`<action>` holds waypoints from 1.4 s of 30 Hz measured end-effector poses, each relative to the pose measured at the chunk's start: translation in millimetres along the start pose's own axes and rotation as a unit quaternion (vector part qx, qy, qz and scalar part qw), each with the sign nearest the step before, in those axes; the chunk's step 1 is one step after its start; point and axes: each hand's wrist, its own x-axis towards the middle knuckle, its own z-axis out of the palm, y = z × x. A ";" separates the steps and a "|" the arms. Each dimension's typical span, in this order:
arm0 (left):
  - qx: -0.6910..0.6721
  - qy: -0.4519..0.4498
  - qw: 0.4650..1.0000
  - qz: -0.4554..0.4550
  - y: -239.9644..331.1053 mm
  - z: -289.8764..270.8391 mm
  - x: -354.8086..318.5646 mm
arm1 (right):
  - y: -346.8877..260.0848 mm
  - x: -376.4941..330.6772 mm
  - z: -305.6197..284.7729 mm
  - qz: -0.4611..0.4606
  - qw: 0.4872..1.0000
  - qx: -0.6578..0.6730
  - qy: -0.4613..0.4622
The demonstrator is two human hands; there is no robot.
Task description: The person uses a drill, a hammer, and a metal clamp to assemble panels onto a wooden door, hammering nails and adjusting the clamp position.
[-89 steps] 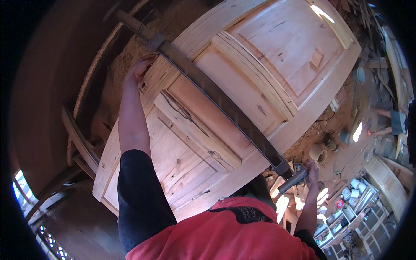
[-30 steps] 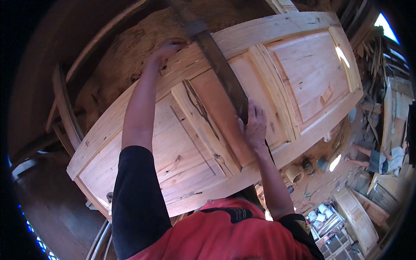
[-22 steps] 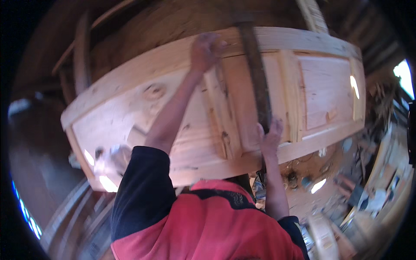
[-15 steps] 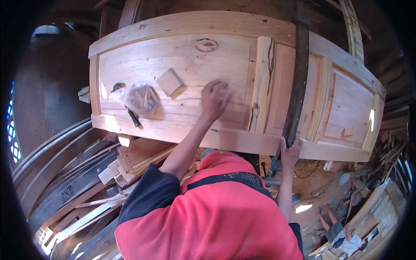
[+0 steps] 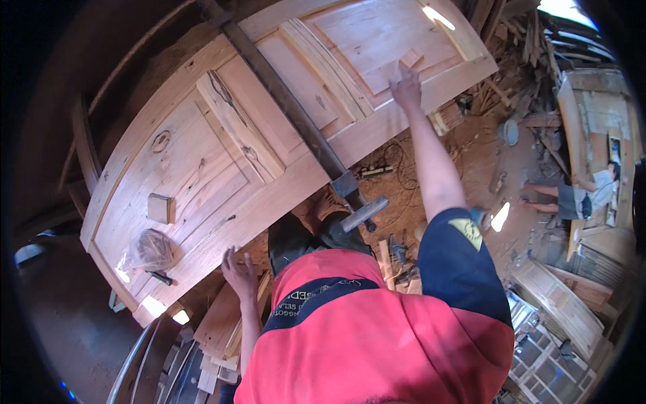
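Observation:
A large wooden panelled door (image 5: 296,176) lies flat in front of me. Over its far right part reaches my right hand (image 5: 406,89), fingers extended beside a small wooden block (image 5: 411,58); whether the fingertips touch it I cannot tell. My left hand (image 5: 240,275) hovers by the door's near edge, fingers apart and empty. A long metal bar clamp (image 5: 282,101) crosses the door, its handle (image 5: 364,213) jutting past the near edge. On the left panel sit a square wooden block (image 5: 160,209), a clear plastic bag (image 5: 152,249) of wooden pieces and a black-handled tool (image 5: 160,277).
Stacked boards (image 5: 222,323) lie below the door at the left. Cables (image 5: 397,161) and wood scraps cover the earthen floor at the right. Another person (image 5: 579,196) is farther right, near a wooden panel (image 5: 562,306). My feet are below the clamp handle.
My view has swung to the right. The right hand has left the clamp and reached out to the small block. My left hand has drawn back from the panel to the near edge.

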 end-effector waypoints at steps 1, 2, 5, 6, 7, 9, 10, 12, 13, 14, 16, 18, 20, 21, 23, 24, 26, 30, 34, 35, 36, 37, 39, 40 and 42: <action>0.026 -0.006 1.000 0.005 -11.0 4.4 -21.7 | -2.1 11.5 -4.9 0.010 1.000 -0.019 -0.010; 0.033 -0.009 0.999 0.008 -9.2 -0.3 -37.9 | -2.8 20.4 -8.3 0.016 1.000 -0.014 -0.013; 0.030 -0.075 0.996 -0.045 -2.9 -17.2 -82.9 | -7.7 40.2 1.1 0.036 0.991 -0.120 -0.035; 0.027 -0.099 0.992 -0.074 -6.8 -21.0 -93.8 | -2.8 44.9 6.8 0.042 0.990 -0.127 -0.035; 0.024 -0.121 0.986 -0.108 -9.4 -23.5 -102.8 | -0.1 50.1 17.2 0.045 0.989 -0.133 -0.038; 0.025 -0.132 0.985 -0.108 -4.2 -23.3 -97.1 | 37.0 59.5 28.8 0.032 0.990 -0.136 -0.021; 0.028 -0.131 0.983 -0.128 -0.5 -24.7 -100.2 | 35.0 58.3 31.5 -0.001 0.991 -0.130 -0.012; 0.019 -0.129 0.984 -0.121 2.1 -23.9 -96.4 | 33.6 56.5 33.7 -0.005 0.993 -0.116 -0.021; 0.004 -0.132 0.985 -0.113 4.8 -22.7 -89.0 | 34.8 57.4 31.4 -0.008 0.994 -0.110 -0.028; 0.006 -0.131 0.985 -0.110 6.8 -21.4 -80.7 | 36.7 56.3 28.6 -0.005 0.994 -0.108 -0.026; 0.025 -0.134 0.990 -0.033 12.5 -15.7 -61.3 | 39.8 58.0 22.1 -0.025 0.991 -0.122 -0.047; 0.017 -0.145 0.989 -0.004 30.0 -7.1 -33.4 | 57.1 58.9 17.2 -0.006 0.998 -0.051 0.030; 0.016 -0.157 0.987 0.006 48.1 -6.4 -18.2 | 43.1 44.0 5.2 0.004 0.995 0.028 0.091; -0.048 -0.176 0.982 -0.050 57.3 -3.2 -10.7 | 36.0 31.3 -5.2 0.037 0.986 0.153 0.046; -0.167 -0.167 0.966 -0.104 65.1 9.0 -5.8 | -0.5 -12.0 -33.3 0.057 0.933 0.352 -0.047; -0.222 -0.149 0.959 -0.091 67.2 19.6 -1.1 | -15.5 -44.8 -54.1 0.052 0.902 0.421 -0.086; -0.344 -0.226 0.903 -0.119 95.1 34.2 20.8 | -39.6 -121.0 -79.1 0.023 0.857 0.479 -0.189; -0.622 -0.308 0.696 -0.183 171.1 41.0 29.7 | -100.1 -246.2 -110.0 -0.124 0.809 0.463 -0.341; -0.655 -0.324 0.645 -0.226 148.5 75.2 11.8 | -122.4 -320.6 -114.1 -0.072 0.838 0.432 -0.326; -0.651 -0.304 0.645 -0.262 142.7 80.2 6.3 | -120.8 -334.2 -109.3 -0.063 0.870 0.418 -0.252; -0.646 -0.283 0.644 -0.297 136.9 85.6 1.7 | -113.5 -346.9 -107.7 -0.062 0.871 0.417 -0.251; -0.642 -0.252 0.649 -0.322 130.7 90.7 0.1 | -105.9 -355.1 -111.4 -0.015 0.881 0.409 -0.237; -0.656 -0.227 0.641 -0.328 111.3 101.1 0.1 | -89.1 -368.5 -126.7 0.091 0.868 0.435 -0.222; -0.670 -0.201 0.632 -0.333 99.2 107.4 0.8 | -74.5 -379.0 -128.4 0.115 0.891 0.393 -0.197; -0.667 -0.191 0.636 -0.339 85.8 122.8 8.9 | -38.2 -402.4 -110.9 0.176 0.915 0.331 -0.150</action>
